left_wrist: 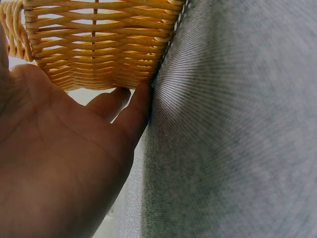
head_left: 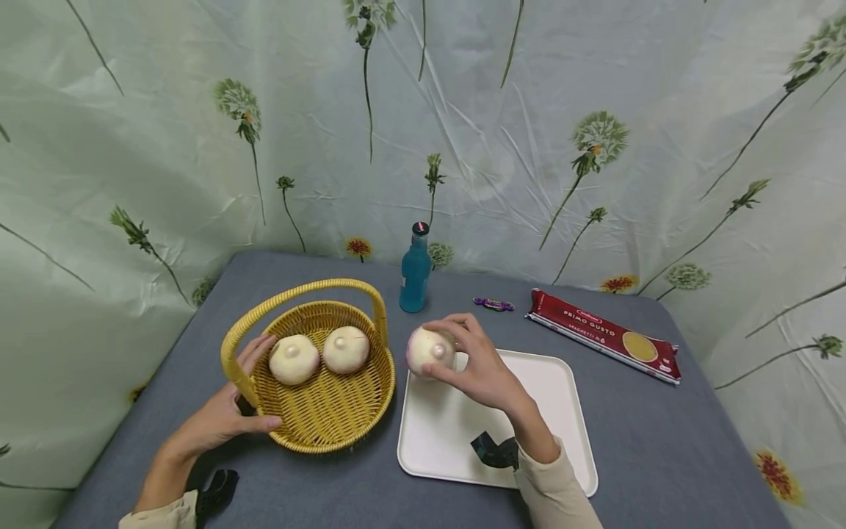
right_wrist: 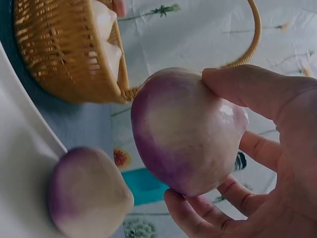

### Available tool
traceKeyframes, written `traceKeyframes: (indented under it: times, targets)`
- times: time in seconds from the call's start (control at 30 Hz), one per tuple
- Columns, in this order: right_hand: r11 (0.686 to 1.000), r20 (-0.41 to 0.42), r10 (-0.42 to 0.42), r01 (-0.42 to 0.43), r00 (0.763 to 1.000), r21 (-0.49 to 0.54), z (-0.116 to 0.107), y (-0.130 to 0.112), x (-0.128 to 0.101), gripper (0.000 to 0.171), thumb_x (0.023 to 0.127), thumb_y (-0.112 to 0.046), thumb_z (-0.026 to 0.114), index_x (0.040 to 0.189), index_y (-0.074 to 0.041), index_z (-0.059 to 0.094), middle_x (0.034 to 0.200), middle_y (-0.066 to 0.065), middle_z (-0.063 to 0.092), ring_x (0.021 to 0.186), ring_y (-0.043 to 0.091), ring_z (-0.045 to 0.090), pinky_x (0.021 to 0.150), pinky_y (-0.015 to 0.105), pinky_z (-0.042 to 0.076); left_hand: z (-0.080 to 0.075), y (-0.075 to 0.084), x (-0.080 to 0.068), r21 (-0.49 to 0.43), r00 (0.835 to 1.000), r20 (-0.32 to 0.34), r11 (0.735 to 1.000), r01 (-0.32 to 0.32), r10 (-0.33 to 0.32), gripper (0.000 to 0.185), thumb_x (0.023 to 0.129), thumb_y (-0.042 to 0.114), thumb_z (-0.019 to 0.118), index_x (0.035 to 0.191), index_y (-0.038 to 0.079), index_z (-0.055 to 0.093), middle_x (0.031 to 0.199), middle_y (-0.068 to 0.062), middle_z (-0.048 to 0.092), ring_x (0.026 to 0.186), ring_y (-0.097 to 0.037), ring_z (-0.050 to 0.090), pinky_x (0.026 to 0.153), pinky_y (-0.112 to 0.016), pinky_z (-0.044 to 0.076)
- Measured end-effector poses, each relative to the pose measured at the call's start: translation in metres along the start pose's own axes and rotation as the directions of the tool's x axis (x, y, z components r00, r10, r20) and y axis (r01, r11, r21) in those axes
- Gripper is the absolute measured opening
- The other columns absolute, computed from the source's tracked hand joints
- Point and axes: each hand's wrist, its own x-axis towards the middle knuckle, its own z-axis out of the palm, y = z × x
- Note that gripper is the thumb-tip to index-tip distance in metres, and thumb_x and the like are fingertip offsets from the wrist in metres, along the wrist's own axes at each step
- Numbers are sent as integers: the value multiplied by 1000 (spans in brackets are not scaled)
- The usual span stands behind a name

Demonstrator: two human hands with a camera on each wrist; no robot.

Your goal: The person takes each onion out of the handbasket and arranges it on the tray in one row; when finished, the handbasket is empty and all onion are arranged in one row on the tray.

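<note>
My right hand [head_left: 485,367] holds a white and purple turnip [head_left: 428,351] between thumb and fingers, raised above the left part of a white tray [head_left: 529,441]. Beneath it, in the right wrist view, a second turnip [right_wrist: 89,193] rests on the tray; in the head view the held one mostly hides it. My left hand [head_left: 221,411] grips the left side of a yellow wicker basket [head_left: 317,433], thumb toward the front and fingers by the handle's base. Two more turnips, a left one [head_left: 294,360] and a right one [head_left: 346,350], sit inside the basket.
A blue bottle [head_left: 415,272] stands upright behind the basket and tray. To its right lie a purple wrapped candy [head_left: 493,303] and a red spaghetti pack [head_left: 604,334]. The basket's tall handle [head_left: 297,292] arches over its opening. A flowered curtain [head_left: 489,147] borders the grey table.
</note>
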Motion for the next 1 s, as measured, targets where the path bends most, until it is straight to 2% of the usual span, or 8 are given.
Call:
traceKeyframes:
  times: [0.4, 0.63, 1.0]
  targets:
    - [999, -48, 42, -43, 998, -16, -17, 16, -1, 50, 86, -27, 81, 132, -20, 63, 136, 10, 49, 126, 29, 51, 97, 51, 52, -1, -2, 0, 7, 1000, 0, 1000, -12, 12, 116, 75, -1, 82, 163, 23, 11, 169, -3, -8, 150, -7, -11, 95, -86, 2]
    - [999, -27, 47, -47, 999, -8, -23, 24, -3, 50, 87, -23, 80, 133, -17, 62, 136, 9, 52, 126, 28, 52, 99, 47, 51, 0, -3, 0, -1, 1000, 1, 1000, -18, 18, 117, 73, -1, 83, 163, 21, 11, 169, -3, -7, 150, -5, -11, 96, -85, 1]
    - [997, -5, 53, -53, 999, -57, -34, 35, -4, 51, 89, -21, 77, 136, -11, 59, 138, 16, 51, 125, 34, 52, 99, 51, 50, 0, -1, 0, 0, 1000, 3, 1000, -22, 22, 115, 74, 1, 82, 163, 22, 11, 169, -5, -8, 150, -8, -12, 94, -86, 1]
